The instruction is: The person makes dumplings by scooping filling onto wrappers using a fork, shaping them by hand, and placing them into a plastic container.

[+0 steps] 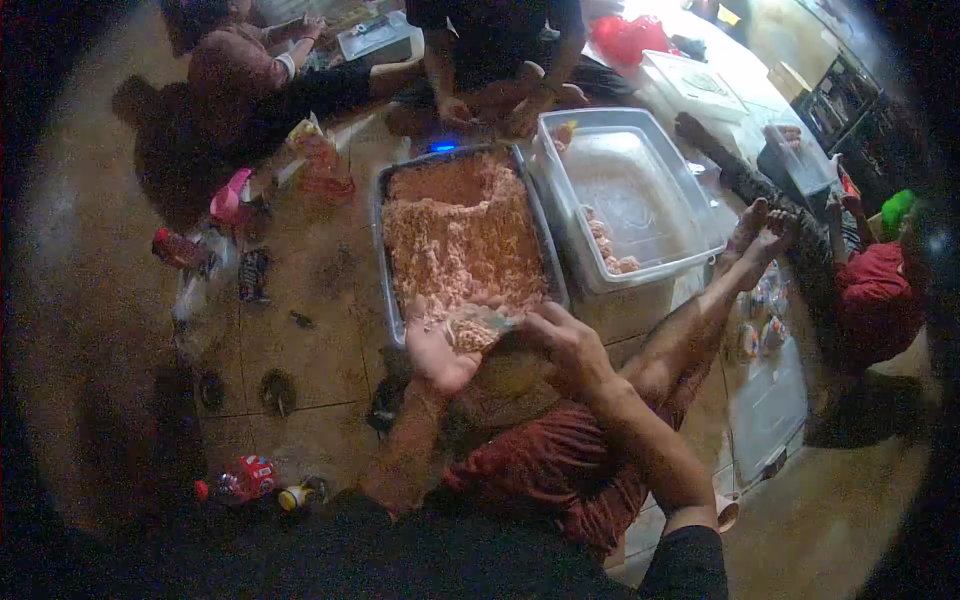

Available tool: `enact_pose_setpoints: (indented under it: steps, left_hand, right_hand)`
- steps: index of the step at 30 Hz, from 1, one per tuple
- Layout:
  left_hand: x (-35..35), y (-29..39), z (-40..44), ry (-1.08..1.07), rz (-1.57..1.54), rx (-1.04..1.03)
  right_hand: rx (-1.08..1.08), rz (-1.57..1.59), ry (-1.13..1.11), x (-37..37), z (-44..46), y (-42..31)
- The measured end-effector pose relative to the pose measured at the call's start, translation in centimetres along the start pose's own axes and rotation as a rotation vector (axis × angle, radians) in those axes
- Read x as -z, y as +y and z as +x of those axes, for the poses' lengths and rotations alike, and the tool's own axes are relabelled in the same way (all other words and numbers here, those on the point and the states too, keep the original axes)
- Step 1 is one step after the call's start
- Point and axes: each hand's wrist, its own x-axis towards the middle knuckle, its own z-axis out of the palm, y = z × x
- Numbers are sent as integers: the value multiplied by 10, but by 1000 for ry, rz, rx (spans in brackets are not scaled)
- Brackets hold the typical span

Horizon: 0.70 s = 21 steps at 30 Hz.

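A shallow grey tub (384, 262) in front of me holds a pinkish, crumbly mince-like mixture (465, 240), hollowed out at its far end. At the tub's near edge, my left hand (438, 352) is turned palm up. On its fingers rests a small lump of the mince (475, 334); whether a wrapper lies beneath it, I cannot tell. My right hand (568, 345) is closed in a pinch on a thin pale-green utensil (505, 322), whose tip touches or nearly touches the lump. The utensil's handle is mostly hidden by the fingers.
Right of the tub stands a clear plastic bin (640, 195) with bits of mixture inside. A person (500, 60) sits across from me, others to the left and right. A bottle (245, 480) lies on the floor at left; a flat lid (770, 405) is at right.
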Motion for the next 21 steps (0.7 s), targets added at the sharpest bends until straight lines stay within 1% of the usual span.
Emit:
enact_pose_setpoints:
  steps: [2, 3, 5, 6, 7, 8, 9, 10, 11, 12, 14, 15, 16, 18, 19, 20, 21]
  left_hand:
    - [3, 0, 7, -36, -48, 80]
    - [0, -1, 8, -44, -46, 78]
    - [-5, 0, 7, 84, 106, -126]
    - [-9, 1, 3, 92, 108, -125]
    - [-17, 4, 1, 144, 54, -103]
    - [-26, 5, 0, 190, 1, -79]
    - [-35, 5, -3, 190, 4, -73]
    - [-44, 5, -5, 74, -39, -92]
    - [-49, 6, -5, -42, -83, -118]
    - [-40, 7, -2, -36, -82, -123]
    - [-10, 8, 13, -164, -73, 36]
    - [-14, 7, 11, -77, -16, 43]
    - [-18, 4, 8, -76, -15, 47]
    - [-34, -3, 0, -138, -96, -55]
    - [-47, -3, -9, -33, -152, -108]
    - [-31, -2, -5, -26, -154, -112]
    - [-1, -2, 4, 42, -233, -96]
  right_hand:
    - [-1, -63, -5, -7, -5, 12]
    - [1, -125, -12, -6, -2, 11]
    - [30, -85, 29, 0, -3, 4]
    - [42, -36, 62, 1, -5, -2]
    - [38, -31, 61, -1, -8, 2]
    - [58, -93, 66, -3, -9, 10]
    - [74, -156, 73, 0, -6, 8]
    - [71, -158, 77, 6, -3, 6]
    - [119, -124, 137, 15, 0, 2]
    - [164, -84, 190, 19, 2, -4]
    - [129, -72, 141, 16, 2, -5]
    - [92, -68, 96, 16, 2, -4]
    - [88, -68, 98, 14, -1, 0]
    - [66, -87, 103, 10, -4, 5]
    - [67, -86, 100, 10, -4, 2]
    - [18, 26, 162, 10, -5, -4]
    - [-33, 138, 225, 9, -6, -11]
